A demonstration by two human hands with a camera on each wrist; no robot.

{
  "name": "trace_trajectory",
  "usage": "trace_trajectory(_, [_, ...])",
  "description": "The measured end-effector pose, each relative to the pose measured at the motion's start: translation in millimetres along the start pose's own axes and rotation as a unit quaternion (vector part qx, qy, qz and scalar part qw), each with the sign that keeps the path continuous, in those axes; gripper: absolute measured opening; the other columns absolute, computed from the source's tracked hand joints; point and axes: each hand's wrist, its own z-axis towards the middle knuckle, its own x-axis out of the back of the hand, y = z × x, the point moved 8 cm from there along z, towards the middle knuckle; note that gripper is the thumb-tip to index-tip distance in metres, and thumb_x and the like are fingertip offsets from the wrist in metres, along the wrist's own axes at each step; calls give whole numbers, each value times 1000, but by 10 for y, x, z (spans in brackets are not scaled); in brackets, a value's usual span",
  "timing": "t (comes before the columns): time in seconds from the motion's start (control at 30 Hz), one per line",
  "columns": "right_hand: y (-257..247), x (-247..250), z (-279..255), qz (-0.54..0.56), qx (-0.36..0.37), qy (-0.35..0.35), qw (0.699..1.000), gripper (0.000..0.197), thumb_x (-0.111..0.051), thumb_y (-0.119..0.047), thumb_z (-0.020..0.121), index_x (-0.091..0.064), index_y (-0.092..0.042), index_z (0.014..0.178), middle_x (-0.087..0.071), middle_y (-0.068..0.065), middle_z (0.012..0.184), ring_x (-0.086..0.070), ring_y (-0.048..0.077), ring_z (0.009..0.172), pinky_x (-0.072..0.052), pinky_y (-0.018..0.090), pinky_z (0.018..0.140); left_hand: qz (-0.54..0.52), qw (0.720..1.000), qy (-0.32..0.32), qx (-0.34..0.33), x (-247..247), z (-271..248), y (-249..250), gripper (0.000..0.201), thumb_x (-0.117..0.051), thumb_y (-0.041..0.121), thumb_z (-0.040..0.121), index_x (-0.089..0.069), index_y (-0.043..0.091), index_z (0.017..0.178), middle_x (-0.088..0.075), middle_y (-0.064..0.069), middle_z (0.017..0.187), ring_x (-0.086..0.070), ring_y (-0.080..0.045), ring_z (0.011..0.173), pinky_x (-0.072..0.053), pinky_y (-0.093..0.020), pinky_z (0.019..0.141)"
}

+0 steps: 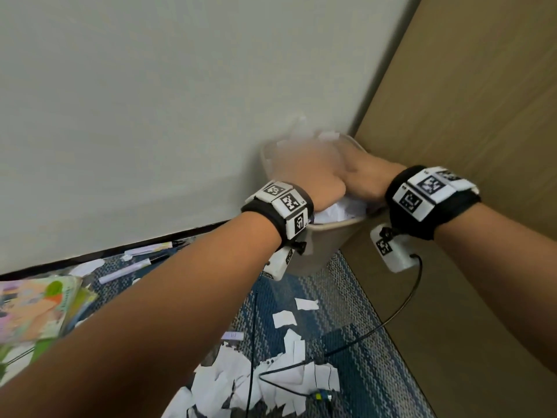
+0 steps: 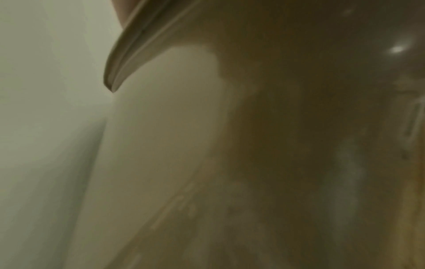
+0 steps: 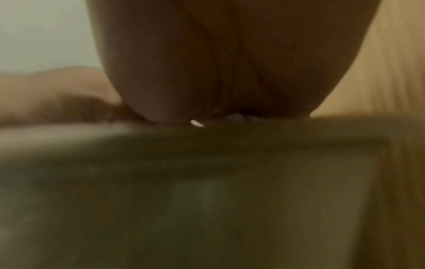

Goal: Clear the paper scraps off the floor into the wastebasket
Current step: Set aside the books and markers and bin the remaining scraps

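- Scraps (image 1: 265,384): white torn paper, a loose heap on the floor in front of the bin; a few strays (image 1: 284,318) lie nearer it. More white paper (image 1: 337,212) shows inside the bin, near the rim.
- Bin (image 1: 310,251): beige, in the corner between wall (image 1: 150,116) and brown panel (image 1: 467,116).
- Left hand (image 1: 307,179): over the bin mouth, blurred; pale bits at its far edge may be paper; grip cannot be told.
- Right hand (image 1: 364,176): beside the left, over the rim; fingers hidden, so hold cannot be told.
- Step, by judgement: dropping a load. Best done low inside the mouth, hands parted only past the rim, so light pieces do not drift out.
- Cable (image 1: 401,309): trails across the heap; worth lifting clear before the next scoop.
- Books (image 1: 36,309) and pens (image 1: 126,270): by the wall, left; not scraps, leave them.
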Motion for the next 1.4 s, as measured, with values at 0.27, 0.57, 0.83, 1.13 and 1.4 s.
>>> trace_trajectory(0.27, [77, -222, -66, -117, -26, -49, 992, 40, -33, -38, 99, -39, -22, 136, -47, -1, 142, -41, 19, 134, 3, 63, 113, 74, 992, -96, -32, -120, -61, 76, 60, -38, 34, 78, -45, 26, 137, -37, -9, 148, -32, -34, 134, -22, -55, 110])
trace_trajectory(0.57, [-167, 364, -96, -18, -6, 126, 992, 54, -49, -54, 73, -50, -24, 117, -54, 6, 122, -54, 28, 111, -45, 52, 94, -96, 985, 123, -70, 380, -152, 44, 59, -51, 20, 69, -52, 22, 128, -30, -3, 153, -27, -25, 139, -24, -43, 113])
trace_trajectory(0.83, [-814, 772, -189, 120, 31, 270, 955, 10, -54, -26, 76, -58, -23, 84, -65, -4, 88, -54, 15, 75, -44, 28, 69, -139, 957, 239, -92, 826, -474, -323, 40, -40, 13, 77, -56, 14, 114, -51, -6, 121, -46, -26, 112, -35, -37, 95])
trace_trajectory(1.13, [-2125, 100, -229, 138, 156, 162, 965, 10, -56, -23, 80, -62, -21, 88, -65, -5, 80, -55, 11, 68, -46, 25, 66, -5, 977, 214, -24, 886, -1230, -1838, 19, -42, 16, 87, -57, 16, 100, -53, -5, 102, -49, -27, 96, -37, -39, 83])
trace_trajectory(1.4, [-2340, -1994, -330, -70, 180, -205, 959, 15, -56, -35, 87, -57, -28, 100, -66, -5, 101, -62, 19, 94, -52, 33, 84, 229, 968, -84, 58, 238, -2473, -3345, 23, -43, 23, 90, -56, 19, 109, -54, -3, 105, -50, -25, 96, -35, -38, 79])
